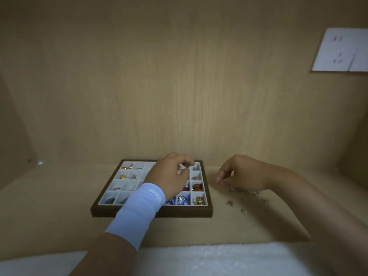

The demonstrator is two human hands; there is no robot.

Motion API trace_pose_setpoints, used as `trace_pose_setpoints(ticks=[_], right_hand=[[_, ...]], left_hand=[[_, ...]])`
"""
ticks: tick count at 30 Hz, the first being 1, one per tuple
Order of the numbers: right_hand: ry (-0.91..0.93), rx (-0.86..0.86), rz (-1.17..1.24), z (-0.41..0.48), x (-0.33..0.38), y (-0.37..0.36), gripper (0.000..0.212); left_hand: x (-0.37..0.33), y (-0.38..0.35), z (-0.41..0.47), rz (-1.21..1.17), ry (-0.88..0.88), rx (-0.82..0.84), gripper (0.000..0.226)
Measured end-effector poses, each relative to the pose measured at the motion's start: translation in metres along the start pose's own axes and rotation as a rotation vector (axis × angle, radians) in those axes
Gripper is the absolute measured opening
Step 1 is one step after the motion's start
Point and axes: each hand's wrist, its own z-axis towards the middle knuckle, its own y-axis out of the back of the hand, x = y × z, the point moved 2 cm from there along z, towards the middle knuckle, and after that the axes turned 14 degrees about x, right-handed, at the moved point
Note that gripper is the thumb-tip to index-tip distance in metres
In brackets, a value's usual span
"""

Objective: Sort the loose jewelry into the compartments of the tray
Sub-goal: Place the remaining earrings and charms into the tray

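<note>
A dark-framed tray (151, 213) with white compartments lies on the wooden surface; several compartments hold small jewelry pieces, gold, silver, red and blue. My left hand (171, 176), with a white wristband, hovers over the tray's far right part, fingers curled, pinching a small silvery piece (186, 168) above a compartment in the top row. My right hand (241, 173) is to the right of the tray, fingertips bent down onto the loose jewelry (234, 189) scattered on the surface. Whether it holds a piece is unclear.
More small loose pieces (244, 210) lie scattered right of the tray. A wooden back wall rises behind it, with a white socket plate (342, 50) at the upper right. A white cloth (199, 257) lies along the near edge.
</note>
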Motion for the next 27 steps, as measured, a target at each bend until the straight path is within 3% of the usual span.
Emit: trace_pose_setpoints(ticks=[8,16,19,22,27], right_hand=[[-0.018,0.217,0.047,-0.015,-0.003,-0.005,0.015],[-0.011,0.147,0.094,-0.011,-0.009,-0.007,0.004],[0.068,0.020,0.307,-0.013,-0.008,-0.004,0.014],[0.123,-0.091,0.568,-0.012,-0.006,-0.003,0.010],[0.182,-0.149,0.716,-0.002,0.008,-0.008,0.015]], left_hand=[[-0.019,-0.032,0.001,0.195,-0.116,0.074,0.019],[-0.017,-0.034,0.002,0.219,-0.134,0.075,0.018],[-0.020,-0.033,0.003,0.095,-0.117,0.063,0.016],[-0.029,-0.029,0.002,-0.248,-0.076,0.063,0.019],[-0.031,-0.018,0.002,-0.514,-0.038,-0.010,0.015]])
